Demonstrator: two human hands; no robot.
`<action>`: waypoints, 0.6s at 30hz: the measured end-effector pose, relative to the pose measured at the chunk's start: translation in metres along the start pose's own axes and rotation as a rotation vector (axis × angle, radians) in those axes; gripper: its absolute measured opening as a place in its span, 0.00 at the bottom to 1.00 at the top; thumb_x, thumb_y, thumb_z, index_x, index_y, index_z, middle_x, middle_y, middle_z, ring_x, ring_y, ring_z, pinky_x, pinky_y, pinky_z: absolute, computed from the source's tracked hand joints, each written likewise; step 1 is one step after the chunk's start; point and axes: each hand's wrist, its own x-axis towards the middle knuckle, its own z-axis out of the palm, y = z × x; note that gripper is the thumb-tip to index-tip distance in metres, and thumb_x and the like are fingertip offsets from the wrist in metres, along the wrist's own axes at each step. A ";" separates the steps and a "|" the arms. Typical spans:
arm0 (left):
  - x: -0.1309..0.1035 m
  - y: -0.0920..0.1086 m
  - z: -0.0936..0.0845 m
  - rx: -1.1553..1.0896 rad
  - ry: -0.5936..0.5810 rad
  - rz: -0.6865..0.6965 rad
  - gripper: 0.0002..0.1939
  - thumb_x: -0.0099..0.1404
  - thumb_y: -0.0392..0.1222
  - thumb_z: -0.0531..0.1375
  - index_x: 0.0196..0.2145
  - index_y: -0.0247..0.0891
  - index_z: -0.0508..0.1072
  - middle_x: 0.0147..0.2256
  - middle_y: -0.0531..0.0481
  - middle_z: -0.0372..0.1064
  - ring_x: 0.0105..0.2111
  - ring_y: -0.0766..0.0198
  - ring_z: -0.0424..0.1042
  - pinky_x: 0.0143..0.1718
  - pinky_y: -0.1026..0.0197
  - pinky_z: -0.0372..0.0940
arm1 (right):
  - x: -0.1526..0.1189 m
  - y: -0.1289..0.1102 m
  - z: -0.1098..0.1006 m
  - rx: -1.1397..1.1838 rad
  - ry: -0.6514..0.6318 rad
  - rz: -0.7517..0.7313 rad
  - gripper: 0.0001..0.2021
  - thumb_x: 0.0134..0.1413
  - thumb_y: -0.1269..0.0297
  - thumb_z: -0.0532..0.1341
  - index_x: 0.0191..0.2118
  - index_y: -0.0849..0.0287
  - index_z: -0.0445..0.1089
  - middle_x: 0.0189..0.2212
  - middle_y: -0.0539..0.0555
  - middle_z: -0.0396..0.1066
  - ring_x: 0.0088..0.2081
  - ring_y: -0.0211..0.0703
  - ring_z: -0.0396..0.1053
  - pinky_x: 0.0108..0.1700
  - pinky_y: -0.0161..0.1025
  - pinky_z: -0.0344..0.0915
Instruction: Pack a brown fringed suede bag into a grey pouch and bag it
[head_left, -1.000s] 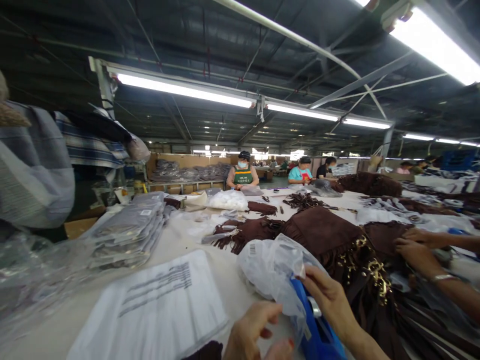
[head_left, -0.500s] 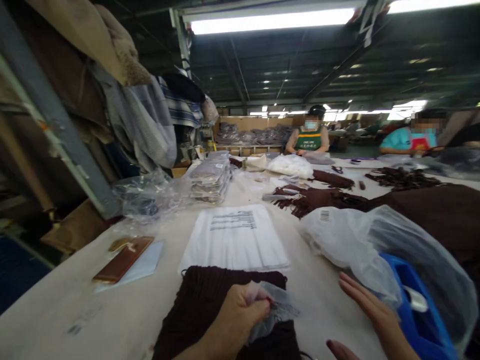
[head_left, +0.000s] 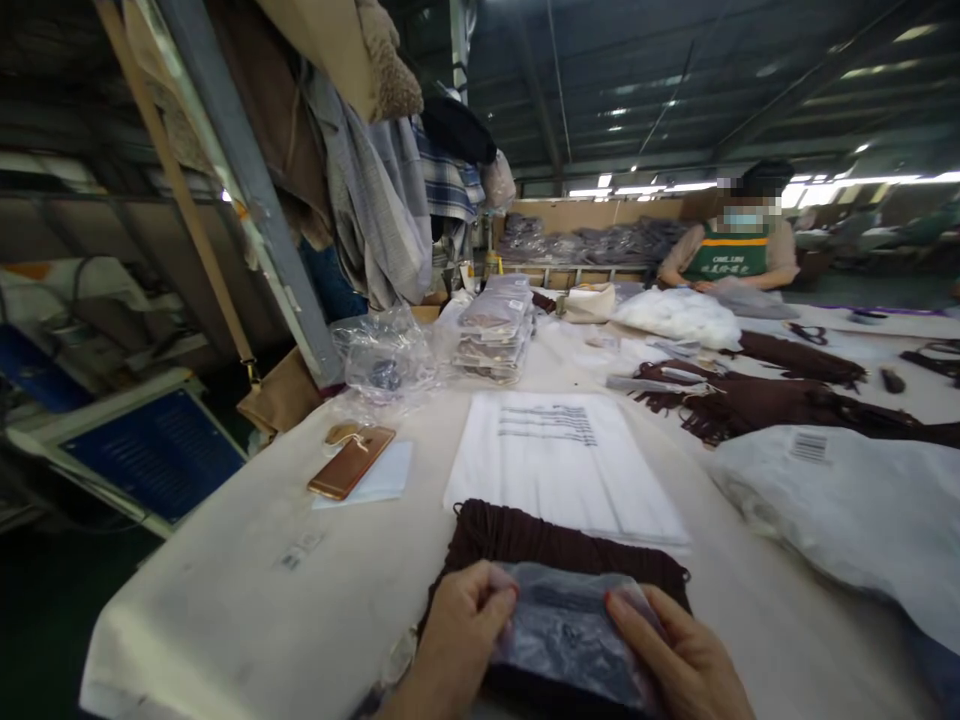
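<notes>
Between my two hands a small clear plastic bag [head_left: 566,620] is stretched flat. My left hand [head_left: 465,625] pinches its left edge between thumb and fingers. Its right edge is in the closed fingers of my right hand [head_left: 667,640]. Under the bag lies a dark brown fringed fabric piece [head_left: 525,530], partly covered by the bag and hands. Just beyond it a flat stack of white printed plastic bags [head_left: 551,465] rests on the pale table [head_left: 225,590].
Left of the white bags, a phone [head_left: 352,463] sits on pale paper. Farther back stand a crumpled clear plastic heap [head_left: 386,360] and a pile of packed bags [head_left: 495,325]. A large white plastic sack [head_left: 840,510] lies at right, and a co-worker [head_left: 731,245] is across the table.
The view has swung left. My right hand, open and apart before, has closed on the bag's right edge. The bag, bunched in my left hand earlier, is now spread out.
</notes>
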 end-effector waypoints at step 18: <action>0.024 -0.029 0.040 0.904 0.127 0.967 0.16 0.68 0.43 0.50 0.49 0.31 0.65 0.48 0.42 0.67 0.49 0.55 0.65 0.52 0.56 0.61 | 0.025 0.026 -0.028 -1.352 0.663 -0.679 0.16 0.61 0.58 0.49 0.46 0.61 0.66 0.23 0.53 0.73 0.16 0.42 0.68 0.15 0.36 0.58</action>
